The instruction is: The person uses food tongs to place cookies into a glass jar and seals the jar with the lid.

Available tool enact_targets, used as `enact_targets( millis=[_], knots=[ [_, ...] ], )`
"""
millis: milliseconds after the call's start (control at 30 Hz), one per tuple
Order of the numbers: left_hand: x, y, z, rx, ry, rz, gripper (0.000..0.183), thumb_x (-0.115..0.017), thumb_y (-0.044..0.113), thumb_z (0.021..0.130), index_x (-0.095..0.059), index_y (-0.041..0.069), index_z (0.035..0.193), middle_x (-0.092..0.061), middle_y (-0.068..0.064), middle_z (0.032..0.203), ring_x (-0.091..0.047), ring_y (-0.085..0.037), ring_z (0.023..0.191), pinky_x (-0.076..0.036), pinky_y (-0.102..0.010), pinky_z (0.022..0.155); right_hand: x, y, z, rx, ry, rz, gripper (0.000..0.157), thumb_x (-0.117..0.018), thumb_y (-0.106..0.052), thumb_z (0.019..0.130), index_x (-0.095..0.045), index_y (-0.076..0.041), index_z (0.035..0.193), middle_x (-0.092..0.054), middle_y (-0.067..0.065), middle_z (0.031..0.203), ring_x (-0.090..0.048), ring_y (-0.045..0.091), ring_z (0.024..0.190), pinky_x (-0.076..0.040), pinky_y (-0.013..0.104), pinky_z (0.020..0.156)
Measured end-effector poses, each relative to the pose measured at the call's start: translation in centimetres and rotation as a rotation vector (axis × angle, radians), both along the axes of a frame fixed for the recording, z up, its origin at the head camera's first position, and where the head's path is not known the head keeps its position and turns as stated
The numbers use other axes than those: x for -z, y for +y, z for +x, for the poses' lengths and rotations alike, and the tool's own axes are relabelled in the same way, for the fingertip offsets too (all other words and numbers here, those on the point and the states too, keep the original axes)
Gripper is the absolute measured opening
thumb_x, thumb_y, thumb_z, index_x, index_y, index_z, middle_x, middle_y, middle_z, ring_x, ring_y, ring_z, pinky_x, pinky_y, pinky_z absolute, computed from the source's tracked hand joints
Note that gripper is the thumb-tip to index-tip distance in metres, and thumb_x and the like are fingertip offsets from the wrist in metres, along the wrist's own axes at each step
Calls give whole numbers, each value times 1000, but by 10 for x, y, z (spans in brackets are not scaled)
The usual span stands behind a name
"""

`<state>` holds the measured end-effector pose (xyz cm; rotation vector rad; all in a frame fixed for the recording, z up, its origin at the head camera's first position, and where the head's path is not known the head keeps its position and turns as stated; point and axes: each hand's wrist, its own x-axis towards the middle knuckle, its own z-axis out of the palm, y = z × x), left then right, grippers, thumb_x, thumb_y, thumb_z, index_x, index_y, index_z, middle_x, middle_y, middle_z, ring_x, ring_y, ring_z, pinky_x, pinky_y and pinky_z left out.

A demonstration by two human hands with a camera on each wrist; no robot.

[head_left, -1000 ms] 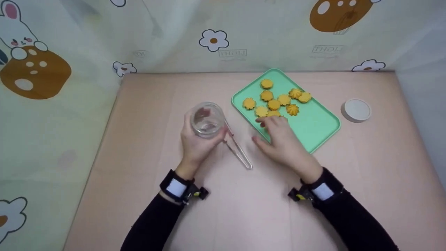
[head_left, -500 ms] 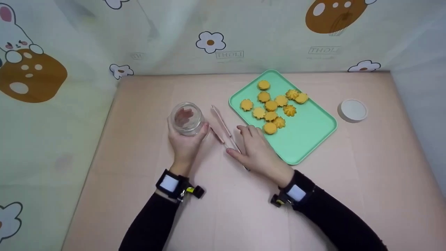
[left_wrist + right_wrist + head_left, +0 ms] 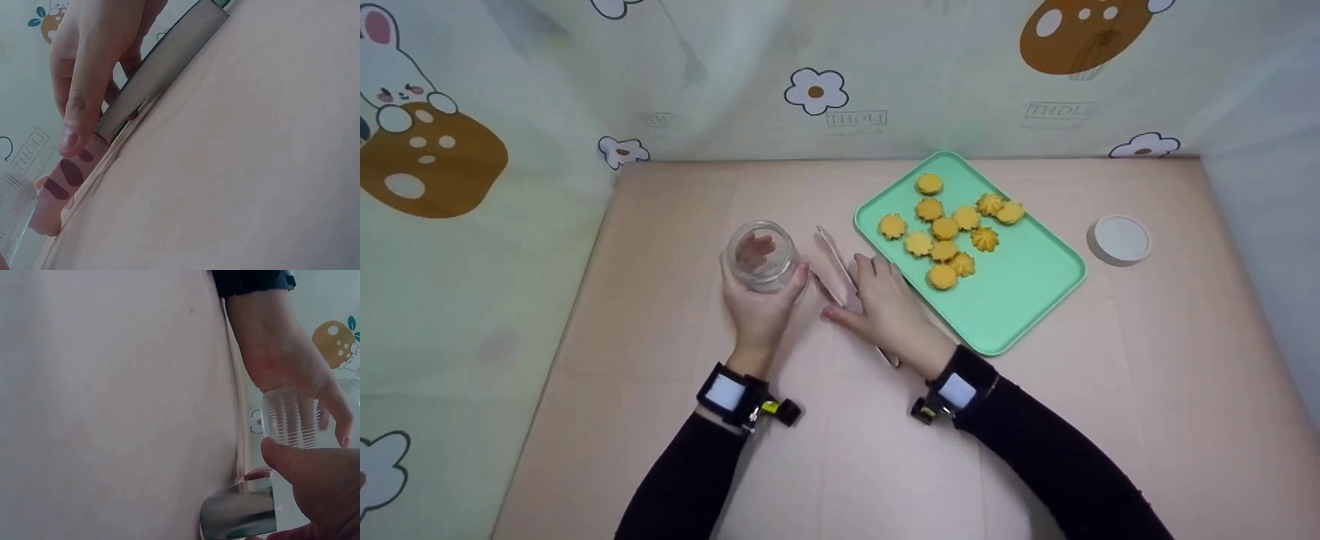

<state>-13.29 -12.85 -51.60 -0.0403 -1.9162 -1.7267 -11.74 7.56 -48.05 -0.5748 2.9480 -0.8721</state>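
Clear ribbed glass jar, shiny metal tongs, matt green plastic tray.

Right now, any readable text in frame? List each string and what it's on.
"THOLI", mirrored: backdrop curtain, below the flower print, head view.
"THOLI", mirrored and fainter: same curtain, upper right.
"LIGHT"-like letters: curtain in the left wrist view, too cut off to confirm.
Glass jar, white lid, green tray: no text.

Black long sleeves, black wristbands with white patches, small yellow-marked wrist cameras
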Motion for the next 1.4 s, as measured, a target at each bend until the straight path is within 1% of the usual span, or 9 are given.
enact_targets(
  millis=[200,367,600,767,933,1067,1167,1267,1400],
  knots=[
    [-1,0,0,-8,20,-7,90,-101,9,72,-52,1,147,-69,-13,133,-64,-26,126,-49,-43,114,3,-2,-7,12,20,-2,48,-83,-31,96,-69,10,115,-62,20,104,-65,34,89,-62,51,80],
    [-2,1,0,-2,67,10,88,-100,9,71,-53,-2,145,-70,-16,130,-65,-30,124,-51,-48,113,-3,4,-10,27,10,4,33,-74,-19,100,-67,11,111,-63,21,102,-68,35,83,-65,48,74],
    [-1,4,-2,39,119,-39,84,-100,11,73,-54,-2,142,-70,-13,129,-66,-29,122,-51,-55,112,-32,36,-15,106,-26,15,44,-71,-23,104,-63,11,130,-65,22,110,-69,35,88,-65,45,73],
    [-9,15,2,106,45,-37,86,-100,13,75,-53,3,147,-69,-10,132,-66,-26,124,-52,-47,113,-58,82,-15,177,-6,-60,33,-68,-22,104,-66,6,122,-67,19,108,-66,32,87,-63,43,68],
    [-16,39,17,276,-68,-54,90,-101,21,75,-53,11,151,-69,-4,133,-66,-23,125,-54,-46,111,-81,137,-10,219,77,-42,35,-66,-20,103,-65,8,123,-66,21,106,-63,34,83,-61,48,65],
    [-17,61,30,497,-104,-94,92,-102,24,73,-55,13,151,-70,-3,134,-66,-22,125,-55,-45,111,-95,179,-6,117,78,54,45,-66,-19,101,-61,10,135,-67,24,115,-63,36,90,-60,54,75],
    [-18,76,37,642,-123,-121,93,-103,26,72,-55,14,151,-69,-2,137,-65,-19,127,-54,-43,113,-103,201,-2,28,54,98,43,-67,-16,100,-62,7,136,-68,20,116,-63,31,90,-58,50,75],
    [-19,88,42,729,-156,-139,93,-103,26,73,-54,15,151,-68,-7,141,-64,-17,130,-52,-43,116,-106,211,2,-55,84,97,36,-68,-11,97,-66,4,130,-68,15,110,-62,26,85,-55,42,70],
    [-17,97,45,784,-179,-173,94,-104,28,73,-53,16,151,-68,-14,143,-64,-19,133,-50,-41,117,-102,210,0,-141,111,85,32,-69,-6,95,-69,4,125,-67,12,102,-59,24,79,-51,37,66]
  ],
)
